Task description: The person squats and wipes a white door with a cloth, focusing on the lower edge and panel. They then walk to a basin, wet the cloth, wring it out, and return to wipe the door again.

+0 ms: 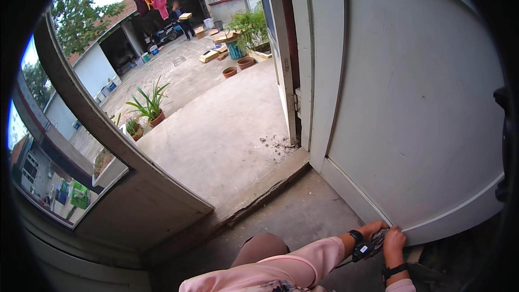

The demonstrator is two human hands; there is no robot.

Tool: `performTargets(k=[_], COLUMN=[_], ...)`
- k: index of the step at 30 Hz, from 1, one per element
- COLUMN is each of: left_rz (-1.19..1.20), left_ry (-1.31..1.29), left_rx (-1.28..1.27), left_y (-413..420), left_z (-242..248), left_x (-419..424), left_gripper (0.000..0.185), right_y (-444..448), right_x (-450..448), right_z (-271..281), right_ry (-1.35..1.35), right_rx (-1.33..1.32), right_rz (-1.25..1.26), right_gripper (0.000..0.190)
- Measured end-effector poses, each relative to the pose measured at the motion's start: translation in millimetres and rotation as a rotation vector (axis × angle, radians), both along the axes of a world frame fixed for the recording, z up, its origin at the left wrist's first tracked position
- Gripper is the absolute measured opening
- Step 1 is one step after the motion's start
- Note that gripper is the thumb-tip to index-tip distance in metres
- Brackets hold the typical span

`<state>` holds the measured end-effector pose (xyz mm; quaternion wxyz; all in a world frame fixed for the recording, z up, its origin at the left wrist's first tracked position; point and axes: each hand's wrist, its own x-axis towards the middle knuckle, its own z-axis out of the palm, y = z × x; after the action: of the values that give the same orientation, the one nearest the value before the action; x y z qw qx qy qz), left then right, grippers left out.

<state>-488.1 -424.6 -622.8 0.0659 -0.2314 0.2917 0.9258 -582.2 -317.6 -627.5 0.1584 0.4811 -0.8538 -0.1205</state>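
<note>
Low at the right, my left hand (372,229) and my right hand (394,240) are close together at the bottom edge of a white panelled door (421,101). A crumpled grey cloth (380,238) is bunched between them, and both hands appear closed on it. The fingers of both hands press against or near the door's lower rail (361,194); their exact contact is hidden. Each wrist wears a black strap, and a small black device (362,251) hangs by the left one.
A concrete doorsill (263,186) crosses ahead, with rubble (279,146) by the door frame. On the left stands a glazed door leaf (170,207). Outside are potted plants (150,103), clay pots (245,63), cardboard boxes (209,56) and a person (184,20) carrying a box.
</note>
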Motion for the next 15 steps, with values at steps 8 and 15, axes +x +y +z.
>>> performTargets(k=[8,15], left_rz=[0.031,0.028], left_ry=[-0.031,-0.011], left_rx=[0.138,0.143], left_y=[-2.2,-2.0], left_z=[-17.1,-22.0], left_x=[-15.0,-9.0], left_gripper=[0.023,0.025], right_y=[-9.0,-5.9], right_x=[-1.6,3.6], right_z=[9.2,10.6], right_ry=[-0.177,-0.119], right_rx=[-0.003,-0.064], right_rz=[-0.087,-0.104], right_gripper=[0.009,0.007])
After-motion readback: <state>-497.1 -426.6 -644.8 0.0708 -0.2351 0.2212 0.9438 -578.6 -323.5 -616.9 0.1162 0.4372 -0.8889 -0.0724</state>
